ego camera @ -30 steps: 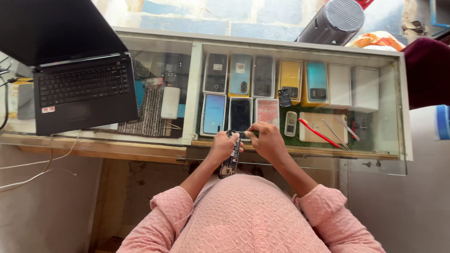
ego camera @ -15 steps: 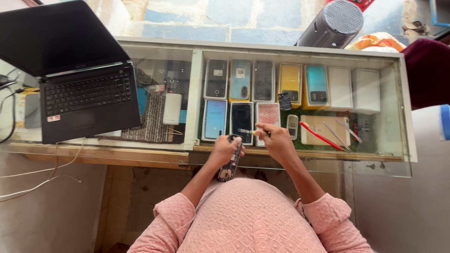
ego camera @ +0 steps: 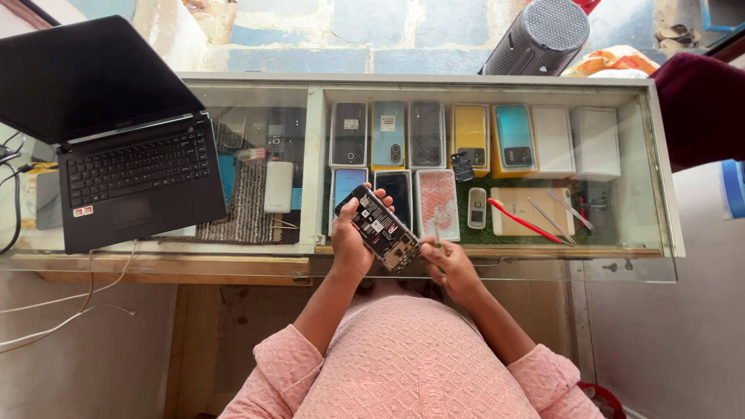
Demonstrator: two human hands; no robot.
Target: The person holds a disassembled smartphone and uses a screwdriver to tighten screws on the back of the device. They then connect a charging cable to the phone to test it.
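Observation:
My left hand point(ego camera: 351, 242) grips an opened phone point(ego camera: 378, 227) with its back cover off, circuit boards showing, tilted above the front edge of a glass counter point(ego camera: 497, 262). Close beside it on the right, my right hand point(ego camera: 448, 264) pinches a thin metal tool point(ego camera: 437, 237) that points up next to the phone's lower end. Both pink sleeves reach in from the bottom of the head view.
Under the glass lie several phones and phone boxes point(ego camera: 470, 138), a red tool point(ego camera: 521, 219) and tweezers point(ego camera: 547, 217). An open black laptop point(ego camera: 132, 174) sits at the left with loose cables point(ego camera: 54, 306). A dark cylindrical speaker point(ego camera: 539, 37) stands behind the counter.
My left hand has turned the phone so its open inside faces up and raised it a little. My right hand has dropped closer to my body with the tool.

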